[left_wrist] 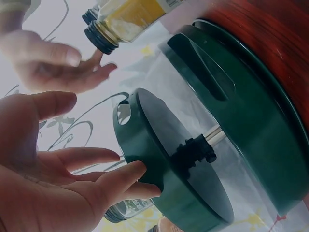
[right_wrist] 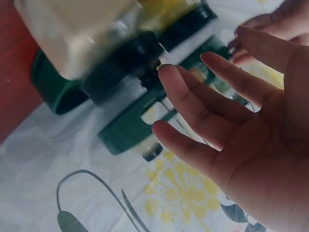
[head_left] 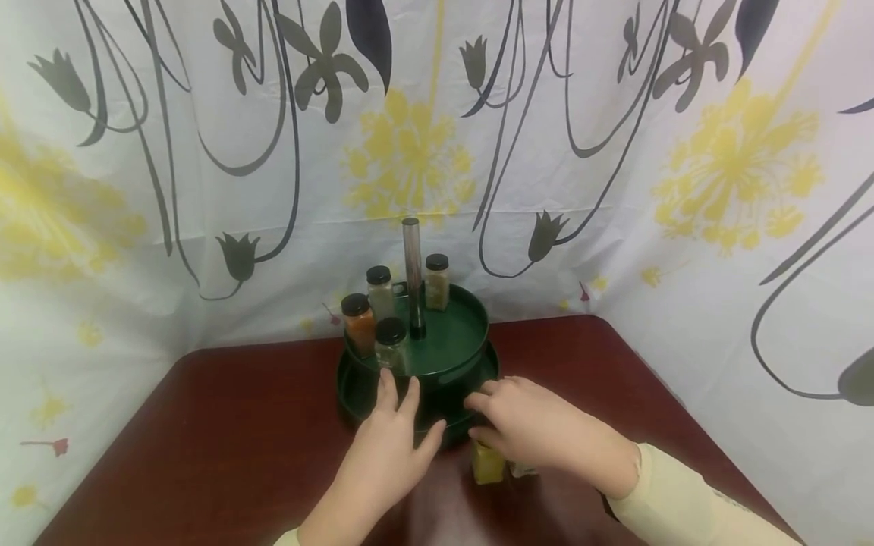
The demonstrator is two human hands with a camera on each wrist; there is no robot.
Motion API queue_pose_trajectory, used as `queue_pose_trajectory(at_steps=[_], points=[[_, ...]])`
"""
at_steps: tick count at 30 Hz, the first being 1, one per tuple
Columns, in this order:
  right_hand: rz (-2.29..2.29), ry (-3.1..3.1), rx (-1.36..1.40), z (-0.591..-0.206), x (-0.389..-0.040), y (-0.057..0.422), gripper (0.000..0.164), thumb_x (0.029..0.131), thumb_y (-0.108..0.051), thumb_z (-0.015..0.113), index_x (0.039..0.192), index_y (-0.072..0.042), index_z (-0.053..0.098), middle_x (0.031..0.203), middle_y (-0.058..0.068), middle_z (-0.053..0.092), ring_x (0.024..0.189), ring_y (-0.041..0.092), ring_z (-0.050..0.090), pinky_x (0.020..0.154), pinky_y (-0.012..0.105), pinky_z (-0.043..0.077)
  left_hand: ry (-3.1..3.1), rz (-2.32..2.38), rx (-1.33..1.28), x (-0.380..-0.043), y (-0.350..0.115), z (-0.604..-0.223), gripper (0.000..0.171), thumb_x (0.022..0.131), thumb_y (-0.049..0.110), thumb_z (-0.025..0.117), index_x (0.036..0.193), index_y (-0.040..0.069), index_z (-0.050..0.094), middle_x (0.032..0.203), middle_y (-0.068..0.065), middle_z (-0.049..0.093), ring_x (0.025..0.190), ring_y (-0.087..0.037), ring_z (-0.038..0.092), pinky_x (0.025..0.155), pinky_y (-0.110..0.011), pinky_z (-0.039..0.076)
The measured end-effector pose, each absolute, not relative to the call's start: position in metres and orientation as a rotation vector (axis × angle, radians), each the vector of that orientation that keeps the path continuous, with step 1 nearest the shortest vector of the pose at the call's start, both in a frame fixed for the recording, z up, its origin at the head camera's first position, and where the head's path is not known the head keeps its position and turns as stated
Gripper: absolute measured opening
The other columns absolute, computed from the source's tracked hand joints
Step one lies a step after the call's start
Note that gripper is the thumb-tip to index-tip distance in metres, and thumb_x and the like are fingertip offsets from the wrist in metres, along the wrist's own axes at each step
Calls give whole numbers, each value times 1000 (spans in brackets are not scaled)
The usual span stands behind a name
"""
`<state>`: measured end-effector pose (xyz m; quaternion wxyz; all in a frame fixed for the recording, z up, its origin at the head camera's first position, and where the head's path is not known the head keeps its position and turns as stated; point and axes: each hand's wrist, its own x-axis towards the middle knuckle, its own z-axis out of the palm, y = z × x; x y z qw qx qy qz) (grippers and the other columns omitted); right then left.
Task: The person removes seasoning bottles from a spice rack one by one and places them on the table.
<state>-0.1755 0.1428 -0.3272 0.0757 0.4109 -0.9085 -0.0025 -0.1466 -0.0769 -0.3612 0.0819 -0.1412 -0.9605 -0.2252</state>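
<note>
A two-tier green turntable stand (head_left: 454, 337) stands on the table, a metal post (head_left: 413, 273) rising through it. My left hand (head_left: 382, 447) is at its front; in the left wrist view the fingertips (left_wrist: 133, 169) appear to touch the upper tray's rim (left_wrist: 145, 145), beside a small jar (head_left: 391, 349). My right hand (head_left: 526, 421) hovers over two jars in front of the stand. One is a black-lidded jar of yellow spice (head_left: 488, 464); the other is a jar of pale powder (right_wrist: 72, 34), mostly hidden in the head view. The right fingers look spread and loosely bent, with nothing held.
On the upper tray stand a jar of orange spice (head_left: 359, 330), a jar of whitish contents (head_left: 381, 294) and a jar of tan contents (head_left: 437, 284), all black-lidded. A patterned white cloth (head_left: 423, 152) hangs behind and beside the dark red table (head_left: 253, 425).
</note>
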Motion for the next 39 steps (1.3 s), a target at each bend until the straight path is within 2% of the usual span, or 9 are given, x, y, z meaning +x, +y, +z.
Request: queue_pose_trajectory(at_steps=[3, 8, 10, 15, 18, 23, 29, 33, 39], points=[[12, -2713, 1216, -319, -178, 140, 28, 91, -36, 65, 109, -15, 67, 88, -6, 62, 73, 8, 59, 68, 30, 53, -2858, -662, -438, -147, -75, -361, 75, 94, 57, 50, 149, 7, 37, 152, -35, 9, 95, -35, 65, 67, -37, 58], [43, -2687, 1191, -306, -183, 134, 30, 92, -36, 65, 111, -14, 68, 94, -4, 65, 74, 7, 61, 66, 28, 54, -2861, -651, -447, -147, -73, -360, 76, 94, 57, 50, 149, 6, 37, 151, -36, 10, 95, -36, 65, 67, -37, 58], [58, -2669, 1174, -301, -185, 131, 30, 92, -36, 64, 112, -14, 68, 97, -3, 65, 76, 8, 62, 68, 29, 55, -2867, -658, -440, -147, -75, -357, 75, 94, 57, 50, 148, 6, 38, 151, -35, 13, 96, -36, 65, 70, -40, 58], [106, -2647, 1110, -287, -193, 121, 32, 92, -36, 63, 116, -15, 66, 100, -3, 64, 78, 7, 61, 68, 28, 54, -2796, -669, -299, -151, -85, -346, 71, 93, 56, 52, 141, 4, 49, 145, -26, 39, 109, -39, 58, 85, -54, 52], [140, -2676, 1053, -281, -199, 112, 35, 93, -37, 62, 121, -16, 64, 108, -2, 62, 79, 4, 60, 66, 25, 53, -2737, -694, -188, -159, -97, -340, 68, 92, 54, 54, 139, 4, 51, 140, -22, 47, 115, -40, 54, 89, -57, 48], [179, -2695, 1004, -274, -210, 99, 41, 94, -39, 60, 128, -15, 59, 122, 1, 57, 84, 5, 61, 68, 25, 54, -2752, -779, -87, -176, -118, -339, 74, 91, 51, 59, 146, 4, 40, 148, -25, 35, 120, -45, 48, 90, -61, 45], [178, -2709, 998, -269, -220, 83, 48, 95, -39, 58, 134, -11, 54, 127, 6, 53, 93, 11, 62, 76, 29, 55, -2812, -894, -75, -191, -132, -346, 93, 88, 61, 57, 152, 4, 23, 154, -28, 19, 126, -49, 38, 93, -65, 40], [191, -2738, 991, -266, -225, 71, 55, 96, -41, 56, 141, -10, 46, 132, 9, 49, 91, 12, 62, 78, 31, 55, -2824, -959, -98, -197, -137, -351, 97, 86, 65, 56, 152, 3, 22, 153, -27, 22, 129, -47, 35, 96, -64, 38], [237, -2783, 996, -266, -229, 58, 62, 97, -41, 55, 150, -15, 35, 138, 13, 43, 74, 7, 60, 64, 26, 53, -2825, -1022, -111, -203, -140, -358, 98, 85, 69, 54, 152, 4, 24, 148, -24, 35, 126, -42, 43, 94, -61, 42]])
